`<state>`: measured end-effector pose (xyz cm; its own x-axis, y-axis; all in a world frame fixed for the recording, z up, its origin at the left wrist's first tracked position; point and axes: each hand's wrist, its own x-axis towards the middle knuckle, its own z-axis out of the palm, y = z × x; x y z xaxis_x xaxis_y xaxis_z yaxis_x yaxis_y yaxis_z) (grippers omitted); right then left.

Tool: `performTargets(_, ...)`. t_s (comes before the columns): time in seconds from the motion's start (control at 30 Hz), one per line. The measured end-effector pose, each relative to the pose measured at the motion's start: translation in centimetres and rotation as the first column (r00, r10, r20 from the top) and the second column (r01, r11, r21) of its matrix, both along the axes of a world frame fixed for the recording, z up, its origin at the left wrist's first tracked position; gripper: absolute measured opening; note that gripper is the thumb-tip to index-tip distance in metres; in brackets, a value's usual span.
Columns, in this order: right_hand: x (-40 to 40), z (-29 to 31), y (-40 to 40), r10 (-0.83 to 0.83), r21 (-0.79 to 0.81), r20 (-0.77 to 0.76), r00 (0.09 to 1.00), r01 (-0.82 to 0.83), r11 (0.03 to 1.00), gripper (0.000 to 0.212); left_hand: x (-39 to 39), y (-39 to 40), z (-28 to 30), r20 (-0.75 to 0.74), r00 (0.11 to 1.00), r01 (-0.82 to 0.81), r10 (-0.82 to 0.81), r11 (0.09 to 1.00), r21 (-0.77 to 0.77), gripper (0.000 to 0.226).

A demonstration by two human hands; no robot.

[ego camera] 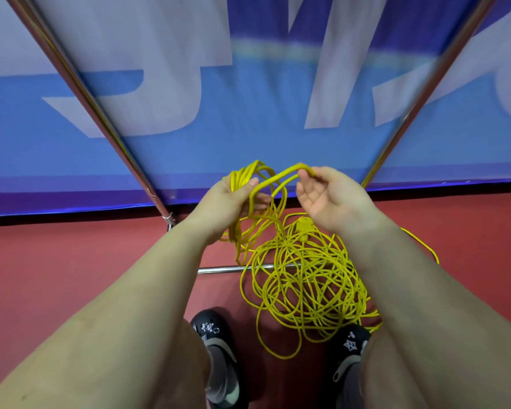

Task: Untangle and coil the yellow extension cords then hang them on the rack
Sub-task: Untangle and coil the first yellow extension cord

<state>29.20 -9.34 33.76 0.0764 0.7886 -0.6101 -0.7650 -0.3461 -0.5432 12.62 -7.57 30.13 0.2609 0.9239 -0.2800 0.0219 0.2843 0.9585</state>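
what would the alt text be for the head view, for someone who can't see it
A person's left hand grips a bundle of coiled yellow extension cord while the right hand pinches a loop of it. Below, a tangled pile of the same thin yellow cord lies on the red floor across a metal rack bar, by two black shoes.
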Motion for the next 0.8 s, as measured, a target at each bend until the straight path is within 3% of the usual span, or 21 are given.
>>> performTargets(0.13, 1.4, -0.1, 0.5, -0.124, 0.022, -0.104, 0.987, 0.127, 0.992, 0.017, 0.6, -0.3, 0.4, -0.009, 1.000, 0.019, -0.019, 0.999, -0.026, 0.015)
performTargets(0.2, 1.8, 0.0, 0.8, -0.108, 0.101, -0.141, 0.984, 0.123, 0.987, 0.017, 0.8, -0.5, 0.6, -0.017, 1.000, 0.021, -0.022, 1.000, -0.021, 0.016)
performTargets(0.23, 1.9, 0.0, 0.9, -0.072, 0.141, -0.137, 0.988, 0.091, 0.986, 0.027, 0.8, -0.5, 0.8, -0.022, 1.000, 0.019, -0.019, 1.000, -0.018, 0.016)
performTargets(0.33, 1.3, 0.0, 0.7, 0.122, 0.201, 0.109, 0.986, -0.143, 0.969, 0.051, 0.8, -0.5, 0.9, -0.005, 1.000, -0.022, 0.022, 0.999, -0.036, 0.015)
performTargets(0.4, 0.6, -0.5, 0.1, 0.295, 0.149, 0.411, 0.863, -0.383, 0.912, 0.047, 0.7, -0.4, 0.9, 0.016, 0.998, -0.064, 0.065, 0.995, -0.072, 0.015)
performTargets(0.5, -0.8, -1.7, -1.4, 0.460, -0.051, 0.787, 0.411, -0.699, 0.713, 0.036, 0.1, -0.1, 0.8, 0.075, 0.990, -0.110, 0.121, 0.985, -0.136, 0.019)
performTargets(0.53, -1.2, -2.4, -1.7, 0.459, -0.103, 0.845, 0.275, -0.757, 0.645, 0.031, -0.1, 0.1, 0.8, 0.098, 0.984, -0.131, 0.147, 0.979, -0.158, 0.019)
performTargets(0.57, -1.5, -2.8, -2.0, 0.449, -0.127, 0.872, 0.195, -0.796, 0.591, 0.025, -0.3, 0.3, 0.8, 0.118, 0.977, -0.156, 0.179, 0.971, -0.179, 0.019)
performTargets(0.7, -2.0, -4.8, -2.3, 0.356, -0.193, 0.934, -0.003, -0.845, 0.499, 0.020, -1.1, 0.7, 0.8, 0.170, 0.942, -0.248, 0.291, 0.940, -0.233, 0.020)
performTargets(0.8, -2.5, -5.4, -2.9, 0.353, -0.162, 0.936, 0.004, -0.885, 0.437, 0.022, -1.8, 0.8, 0.8, 0.210, 0.931, -0.237, 0.299, 0.932, -0.276, 0.024)
